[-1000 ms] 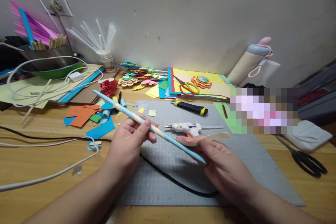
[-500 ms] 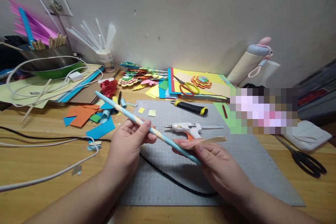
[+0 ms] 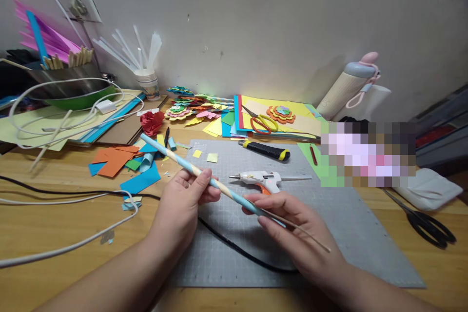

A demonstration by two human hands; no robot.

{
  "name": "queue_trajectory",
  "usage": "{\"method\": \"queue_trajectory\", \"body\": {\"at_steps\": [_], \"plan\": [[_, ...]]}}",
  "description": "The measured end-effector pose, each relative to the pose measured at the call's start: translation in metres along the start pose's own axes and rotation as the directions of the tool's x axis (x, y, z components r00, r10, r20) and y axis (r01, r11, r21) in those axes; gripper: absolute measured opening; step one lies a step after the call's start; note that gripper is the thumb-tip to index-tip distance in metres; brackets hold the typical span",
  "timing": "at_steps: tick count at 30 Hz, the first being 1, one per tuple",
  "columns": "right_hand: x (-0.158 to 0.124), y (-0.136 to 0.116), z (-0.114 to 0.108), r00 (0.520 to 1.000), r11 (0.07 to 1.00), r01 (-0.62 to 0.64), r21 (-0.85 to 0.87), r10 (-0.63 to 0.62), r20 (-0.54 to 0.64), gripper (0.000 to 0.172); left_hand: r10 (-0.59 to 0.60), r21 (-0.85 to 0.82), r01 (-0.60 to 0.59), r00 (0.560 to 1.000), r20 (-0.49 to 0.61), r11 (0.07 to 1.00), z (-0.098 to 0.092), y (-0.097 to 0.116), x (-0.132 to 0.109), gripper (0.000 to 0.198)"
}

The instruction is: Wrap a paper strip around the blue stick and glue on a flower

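Note:
A thin stick (image 3: 168, 154) wound in a spiral of light blue and cream paper slants across the middle, its upper end to the left. My left hand (image 3: 185, 200) is closed round its middle, thumb on top. At the lower right end, my right hand (image 3: 307, 229) has fingers and thumb on either side of the stick and a loose cream paper strip (image 3: 312, 238). That strip is seen nearly edge-on and trails toward my right palm. Just beyond the right fingers, a white hot glue gun (image 3: 256, 179) lies on the grey cutting mat (image 3: 234, 258).
A utility knife (image 3: 266, 150) lies behind the glue gun. Paper scraps (image 3: 141, 180) and cables (image 3: 66, 257) spread at left. Behind are paper flowers (image 3: 179, 112), yellow-and-red scissors (image 3: 263, 123) and a cup of glue sticks (image 3: 147, 83). Black scissors (image 3: 431, 226) lie at right.
The stick has shifted slightly right and down with my left hand. My right hand has rolled over, and the paper strip now points down to the right, seen edge-on.

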State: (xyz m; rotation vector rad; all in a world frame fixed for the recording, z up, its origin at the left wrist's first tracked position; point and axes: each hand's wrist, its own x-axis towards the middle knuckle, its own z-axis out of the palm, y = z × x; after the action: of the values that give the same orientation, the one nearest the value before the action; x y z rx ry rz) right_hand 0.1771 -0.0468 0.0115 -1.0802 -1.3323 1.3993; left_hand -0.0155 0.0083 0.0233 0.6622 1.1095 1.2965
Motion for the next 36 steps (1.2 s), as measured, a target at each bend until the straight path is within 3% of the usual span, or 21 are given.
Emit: {"method": "queue_trajectory", "body": {"at_steps": [3, 8, 18, 26, 31, 36], "plan": [[0.0026, -0.0001, -0.0001, 0.997, 0.997, -0.056, 0.046, 0.059, -0.052, 0.012, 0.01, -0.081, -0.003, 0.996, 0.094, 0.997, 0.0, 0.002, 0.0001, 0.032], [0.0044, 0.0018, -0.0035, 0.991, 0.949, -0.102, 0.299, 0.123, -0.051, 0.017, 0.051, -0.1, -0.029, 0.971, 0.232, 0.995, -0.0012, 0.006, -0.0014, 0.03], [0.0038, -0.0008, -0.0038, 0.993, 0.958, -0.111, 0.266, 0.12, -0.015, 0.029, 0.075, -0.04, -0.071, 0.989, 0.125, 0.997, -0.0005, 0.0038, -0.0025, 0.033], [0.0035, 0.0043, -0.0096, 0.982, 0.99, -0.09, -0.107, 0.071, -0.175, 0.021, 0.129, -0.035, -0.126, 0.986, 0.109, 0.991, 0.0004, 0.0056, -0.0061, 0.028], [0.0052, -0.002, -0.0043, 0.962, 0.999, 0.033, -0.012, -0.035, -0.271, 0.031, 0.139, -0.029, -0.137, 0.986, 0.092, 0.99, 0.001, 0.0058, -0.0079, 0.026], [0.005, -0.0048, -0.0006, 0.974, 0.997, 0.07, 0.031, -0.061, -0.218, 0.037, 0.12, -0.035, -0.118, 0.989, 0.089, 0.992, 0.0003, 0.0044, -0.0075, 0.03]]}}
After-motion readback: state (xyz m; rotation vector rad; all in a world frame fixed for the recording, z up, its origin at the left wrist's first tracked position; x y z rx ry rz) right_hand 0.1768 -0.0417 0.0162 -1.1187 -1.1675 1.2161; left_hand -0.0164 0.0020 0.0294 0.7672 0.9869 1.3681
